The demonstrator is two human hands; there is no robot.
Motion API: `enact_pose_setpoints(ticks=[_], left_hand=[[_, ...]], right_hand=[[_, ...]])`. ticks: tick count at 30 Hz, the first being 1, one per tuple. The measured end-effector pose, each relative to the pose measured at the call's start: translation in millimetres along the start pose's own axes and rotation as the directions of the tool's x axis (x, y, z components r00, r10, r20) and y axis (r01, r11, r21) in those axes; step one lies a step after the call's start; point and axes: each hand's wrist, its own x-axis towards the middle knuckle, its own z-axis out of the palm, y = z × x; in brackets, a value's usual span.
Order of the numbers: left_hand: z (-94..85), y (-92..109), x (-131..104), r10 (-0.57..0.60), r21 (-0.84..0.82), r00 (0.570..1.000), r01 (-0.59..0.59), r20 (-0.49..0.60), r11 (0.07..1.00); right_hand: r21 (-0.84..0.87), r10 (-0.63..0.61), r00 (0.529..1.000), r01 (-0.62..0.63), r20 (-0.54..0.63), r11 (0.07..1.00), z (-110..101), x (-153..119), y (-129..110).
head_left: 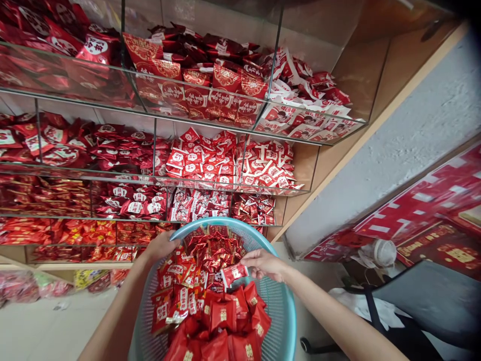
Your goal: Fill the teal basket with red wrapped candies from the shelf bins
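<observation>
A teal plastic basket [282, 306] is filled with red candy packets in several kinds; larger red packets [223, 316] lie at its near side and small shiny ones [216, 248] at its far side. My left hand [162, 246] grips the basket's rim at the upper left. Over the right part of the basket, my right hand [263, 264] pinches a small red and white packet [235, 274] between thumb and fingers, just above the other candies.
Clear-fronted shelves [225, 125] with compartments of red packets rise ahead. Bagged goods [56, 286] lie on the floor under them at left. At right are a grey wall [406, 130], red boxes [447, 245] and a black chair [424, 306].
</observation>
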Motion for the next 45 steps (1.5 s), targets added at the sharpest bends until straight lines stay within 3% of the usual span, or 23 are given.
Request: enact_pose_setpoints(ticks=[3, 8, 14, 26, 30, 33, 36, 39, 42, 45], left_hand=[[1.3, -2, 2, 0.008, -0.024, 1.000, -0.008, -0.004, 1.000], [0.4, 0, 1, 0.018, -0.032, 1.000, -0.018, -0.004, 0.999], [1.2, 0, 1, 0.019, -0.030, 1.000, -0.019, -0.013, 0.999], [3.0, -4, 4, 0.019, -0.025, 1.000, -0.019, -0.003, 1.000], [2.5, -5, 4, 0.018, -0.005, 1.000, -0.018, 0.004, 1.000], [2.1, -5, 3, 0.018, 0.014, 1.000, -0.018, 0.002, 1.000], [1.9, -4, 3, 0.029, 0.009, 1.000, -0.029, 0.001, 1.000], [1.7, -2, 2, 0.031, 0.013, 1.000, -0.031, -0.007, 0.999], [2.2, -2, 2, 0.043, 0.010, 0.999, -0.043, -0.011, 0.999], [4.3, -5, 4, 0.040, -0.020, 0.999, -0.041, -0.020, 0.999]], right_hand=[[-0.148, -0.037, 0.997, 0.027, -0.065, 0.989, -9, -6, 0], [-0.395, -0.122, 0.980, 0.051, -0.156, 0.917, -4, -3, 4], [-0.490, -0.130, 0.980, 0.039, -0.152, 0.871, -2, 0, 4], [-0.510, -0.039, 0.989, -0.039, -0.143, 0.859, 17, 16, 18], [-0.585, -0.115, 0.981, 0.002, -0.156, 0.811, 15, 9, 14], [-0.636, -0.211, 0.961, 0.049, -0.181, 0.770, 4, 0, -4], [-0.729, -0.356, 0.895, 0.052, -0.269, 0.682, -16, -7, -34], [-0.814, -0.481, 0.772, -0.081, -0.416, 0.575, -43, -7, -63], [-0.791, -0.490, 0.668, -0.255, -0.560, 0.557, -66, 6, -77], [-0.746, -0.476, 0.591, -0.384, -0.652, 0.544, -76, 27, -77]])
